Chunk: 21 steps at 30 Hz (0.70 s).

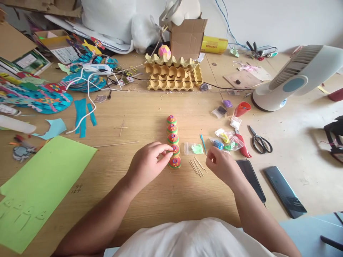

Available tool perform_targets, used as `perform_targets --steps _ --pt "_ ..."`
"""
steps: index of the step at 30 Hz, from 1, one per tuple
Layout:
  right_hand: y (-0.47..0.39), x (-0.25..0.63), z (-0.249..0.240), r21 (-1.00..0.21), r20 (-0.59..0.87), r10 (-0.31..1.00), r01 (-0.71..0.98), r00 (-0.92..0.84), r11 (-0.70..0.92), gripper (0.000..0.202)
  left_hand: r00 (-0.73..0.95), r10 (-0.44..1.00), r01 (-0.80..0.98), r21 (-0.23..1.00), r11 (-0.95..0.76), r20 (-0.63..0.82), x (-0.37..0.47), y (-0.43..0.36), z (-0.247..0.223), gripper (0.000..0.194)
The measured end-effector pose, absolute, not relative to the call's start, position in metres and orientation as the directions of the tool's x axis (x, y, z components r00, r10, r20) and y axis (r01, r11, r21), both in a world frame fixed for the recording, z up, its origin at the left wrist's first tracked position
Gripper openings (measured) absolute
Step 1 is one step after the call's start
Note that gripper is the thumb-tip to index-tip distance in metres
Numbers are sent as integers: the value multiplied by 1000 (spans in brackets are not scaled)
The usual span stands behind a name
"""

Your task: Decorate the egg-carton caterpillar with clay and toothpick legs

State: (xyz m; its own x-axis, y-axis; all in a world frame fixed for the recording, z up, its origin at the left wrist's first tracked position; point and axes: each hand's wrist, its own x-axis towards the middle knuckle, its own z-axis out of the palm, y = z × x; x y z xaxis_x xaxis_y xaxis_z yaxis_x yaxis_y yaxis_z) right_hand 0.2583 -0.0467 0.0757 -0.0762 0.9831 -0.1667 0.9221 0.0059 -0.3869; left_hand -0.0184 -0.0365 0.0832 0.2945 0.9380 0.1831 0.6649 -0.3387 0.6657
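Observation:
A strip of several egg-carton cups (173,138) stands in a line in front of me, coated in red with green rims and small yellow and purple details. My left hand (150,160) is at its left side, thumb and forefinger pinched against the fourth cup from the far end; what lies between the fingertips is too small to tell. My right hand (221,164) is curled closed to the right. By its fingertips is the lower end of a blue stick tool (203,143); whether they grip it is unclear. Wooden toothpicks (197,167) and a bag of light green clay (197,149) lie between the hands.
Bagged coloured clay (226,141), scissors (259,141) and two phones (284,192) lie to the right. A white fan (297,78) stands beyond. Egg cartons (173,74) are stacked at the back. Green card (48,189) and blue decorated pieces (34,96) cover the left.

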Motion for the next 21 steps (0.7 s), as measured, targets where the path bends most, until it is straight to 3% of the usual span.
perform_targets --steps 2,4,7,9,10,12,15,21 --pt "-44 257 78 -549 -109 988 835 -106 29 25 302 939 669 665 -332 165 -17 -37 83 13" --pt "-38 253 75 -611 -15 995 789 -98 68 32 304 940 676 660 -327 154 -17 -37 83 13" --pt "-27 246 59 -523 164 981 834 -108 179 28 293 943 685 654 -321 156 -19 -37 84 14" --pt "-21 243 46 -390 232 953 880 -193 273 28 280 947 697 644 -314 159 -20 -36 84 13" --pt "-19 242 39 -328 235 946 898 -223 293 28 277 947 703 639 -313 160 -21 -35 84 13" --pt "-17 243 28 -255 191 935 905 -298 340 45 273 947 708 632 -315 166 -22 -35 84 13" --pt "-15 248 19 -224 89 926 898 -368 379 69 274 945 708 627 -323 178 -23 -34 83 13" --pt "-9 252 13 -265 26 918 883 -395 387 47 274 945 708 628 -322 175 -22 -31 80 12"
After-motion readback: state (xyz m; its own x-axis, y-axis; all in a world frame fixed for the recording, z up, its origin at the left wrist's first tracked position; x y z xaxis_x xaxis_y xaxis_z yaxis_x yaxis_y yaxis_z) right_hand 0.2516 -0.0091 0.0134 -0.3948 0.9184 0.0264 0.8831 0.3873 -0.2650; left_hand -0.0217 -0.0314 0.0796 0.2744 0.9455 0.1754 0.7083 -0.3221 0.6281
